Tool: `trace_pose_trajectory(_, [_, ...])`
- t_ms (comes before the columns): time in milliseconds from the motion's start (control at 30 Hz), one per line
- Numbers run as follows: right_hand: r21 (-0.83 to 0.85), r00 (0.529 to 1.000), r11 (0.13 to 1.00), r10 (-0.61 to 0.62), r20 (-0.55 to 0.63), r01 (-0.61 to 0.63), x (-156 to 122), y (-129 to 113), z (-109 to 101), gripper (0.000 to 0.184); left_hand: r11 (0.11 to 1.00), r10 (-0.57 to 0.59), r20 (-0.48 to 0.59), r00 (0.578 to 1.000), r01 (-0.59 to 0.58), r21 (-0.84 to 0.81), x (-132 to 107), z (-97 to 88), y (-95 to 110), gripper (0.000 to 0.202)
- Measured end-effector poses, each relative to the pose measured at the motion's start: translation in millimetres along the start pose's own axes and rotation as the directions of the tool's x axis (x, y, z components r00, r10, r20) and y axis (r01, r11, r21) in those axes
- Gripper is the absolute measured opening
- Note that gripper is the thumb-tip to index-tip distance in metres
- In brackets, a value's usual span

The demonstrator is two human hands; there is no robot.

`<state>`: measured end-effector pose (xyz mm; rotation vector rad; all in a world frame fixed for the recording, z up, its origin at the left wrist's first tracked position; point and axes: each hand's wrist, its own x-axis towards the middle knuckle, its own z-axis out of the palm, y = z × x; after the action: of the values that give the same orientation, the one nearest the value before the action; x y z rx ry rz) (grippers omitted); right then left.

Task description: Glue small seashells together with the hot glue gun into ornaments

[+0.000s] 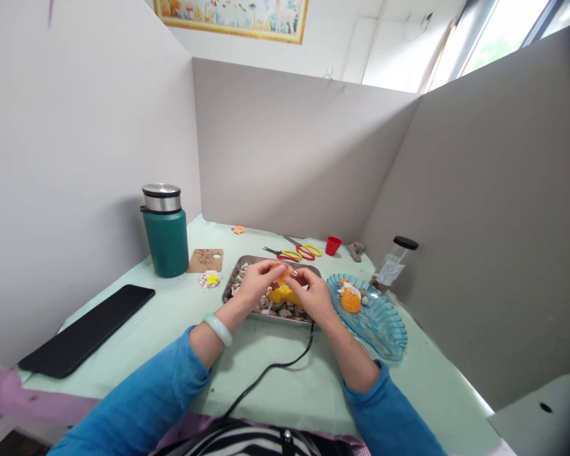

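Fingers (272, 273) of left hand (255, 282) and right hand (316, 297) pinch a rounded orange piece (280, 277)
Midway between them, long axis unclear

The left hand (256, 282) and right hand (313, 294) cover parts of the orange thing (281, 276) they hold, so its shape is hard to tell. The yellow thing (285, 294) under it is partly hidden, and so is the tray (249, 259). Words on the jar (397, 256) label (389, 272) are too small to read. The top edge cuts the wall picture (232, 18), and the bottom edge cuts both blue sleeves (142, 386).
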<state>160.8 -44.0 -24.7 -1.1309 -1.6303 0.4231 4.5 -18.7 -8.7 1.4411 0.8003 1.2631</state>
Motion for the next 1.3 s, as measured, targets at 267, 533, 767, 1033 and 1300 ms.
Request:
trace_pose_trajectory(267, [-0.060, 0.999, 0.998, -0.034, -0.042, 0.031, 0.1, 1.6, -0.8, 0.022, 0.998, 0.054, -0.007, 0.999, -0.054, -0.032, 1.8, 1.0, -4.7, 0.028])
trace_pose_trajectory(533, [0.037, 0.992, 0.999, 0.008, -0.126, -0.004, 1.6, -1.2, -0.3, 0.016, 0.957, 0.192, 0.025, 0.981, -0.193, 0.217, 0.3, 1.8, -7.1, 0.026])
trace_pose_trajectory(767, [-0.013, 0.989, 0.998, -0.061, -0.138, 0.060, -0.4, -0.8, 0.6, 0.013, 0.892, 0.299, 0.035, 0.954, -0.292, 0.345, -0.6, 1.3, -9.0, 0.022])
trace_pose_trajectory(1033, [-0.115, 0.977, 0.982, -0.165, -0.134, 0.150, -2.7, -0.6, 0.6, 0.013, 0.905, 0.260, 0.044, 0.965, -0.260, 0.338, 1.9, -1.4, -12.4, 0.016])
trace_pose_trajectory(1300, [-0.069, 0.998, 0.997, -0.030, -0.058, 0.026, -1.9, 0.0, 1.4, 0.022, 0.992, 0.113, 0.054, 0.992, -0.115, 0.050, 4.8, -3.1, -14.8, 0.025])
